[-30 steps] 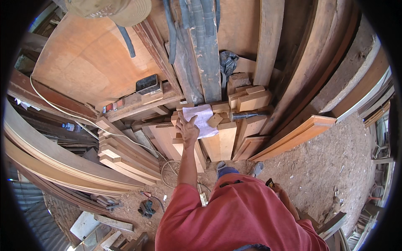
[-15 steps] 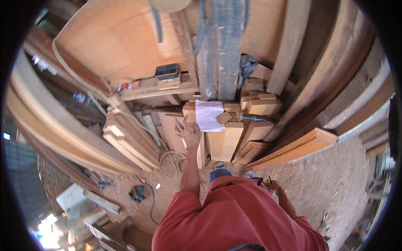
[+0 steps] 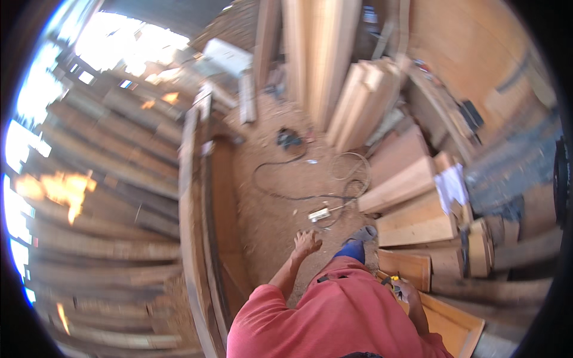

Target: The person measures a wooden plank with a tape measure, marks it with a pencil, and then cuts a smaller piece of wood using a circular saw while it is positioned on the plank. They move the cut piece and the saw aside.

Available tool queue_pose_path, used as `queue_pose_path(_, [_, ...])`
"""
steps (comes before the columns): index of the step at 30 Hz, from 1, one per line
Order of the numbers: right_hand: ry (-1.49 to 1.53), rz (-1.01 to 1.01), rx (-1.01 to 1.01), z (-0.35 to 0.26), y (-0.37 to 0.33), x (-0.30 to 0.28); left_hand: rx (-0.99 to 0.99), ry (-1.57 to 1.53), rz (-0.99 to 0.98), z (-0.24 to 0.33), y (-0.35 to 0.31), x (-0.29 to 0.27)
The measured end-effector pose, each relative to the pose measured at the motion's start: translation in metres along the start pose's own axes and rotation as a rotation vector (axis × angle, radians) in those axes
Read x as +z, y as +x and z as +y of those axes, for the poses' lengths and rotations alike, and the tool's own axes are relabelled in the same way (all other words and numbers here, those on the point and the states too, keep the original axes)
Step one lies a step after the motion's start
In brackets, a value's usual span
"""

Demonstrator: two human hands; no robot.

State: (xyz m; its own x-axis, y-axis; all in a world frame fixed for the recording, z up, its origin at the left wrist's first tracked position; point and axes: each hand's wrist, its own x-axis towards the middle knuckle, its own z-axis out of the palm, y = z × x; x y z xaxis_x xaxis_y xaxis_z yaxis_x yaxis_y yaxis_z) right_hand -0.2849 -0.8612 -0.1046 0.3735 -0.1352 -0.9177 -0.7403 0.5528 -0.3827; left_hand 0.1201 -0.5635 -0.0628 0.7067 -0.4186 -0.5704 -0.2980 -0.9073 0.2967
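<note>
My left hand is stretched out over the sawdust floor with its fingers apart, holding nothing. My right hand hangs low by my hip, curled around a small yellow and black tool. A white sheet lies on the stack of cut wood blocks to my right, well away from both hands. My red shirt fills the lower middle, and my blue trouser leg steps forward.
A black cable loops across the floor to a white plug block, and a dark power tool lies farther off. A long wooden frame runs along my left. Planks lean ahead on the right.
My view has swung away from the wood stack toward the floor. My left hand has come off the white sheet and now hangs free over the sawdust.
</note>
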Motion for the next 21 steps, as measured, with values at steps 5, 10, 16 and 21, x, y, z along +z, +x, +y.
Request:
queue_pose_path(5, [0.017, -0.307, -0.004, -0.036, 0.037, 0.011, -0.232, -0.296, 0.028, -0.075, -0.097, 0.048])
queue_pose_path(10, [-0.219, -0.480, -0.051, -0.153, 0.020, 0.133, -0.437, -0.538, 0.140, -0.091, -0.135, 0.064])
queue_pose_path(16, [-0.417, -0.753, -0.149, -0.243, 0.062, 0.277, 0.012, -1.060, 0.112, -0.082, -0.081, 0.006])
queue_pose_path(21, [-0.777, -0.866, -0.406, -0.264, 0.076, 0.478, 0.080, -1.370, 0.109, -0.161, -0.071, -0.051])
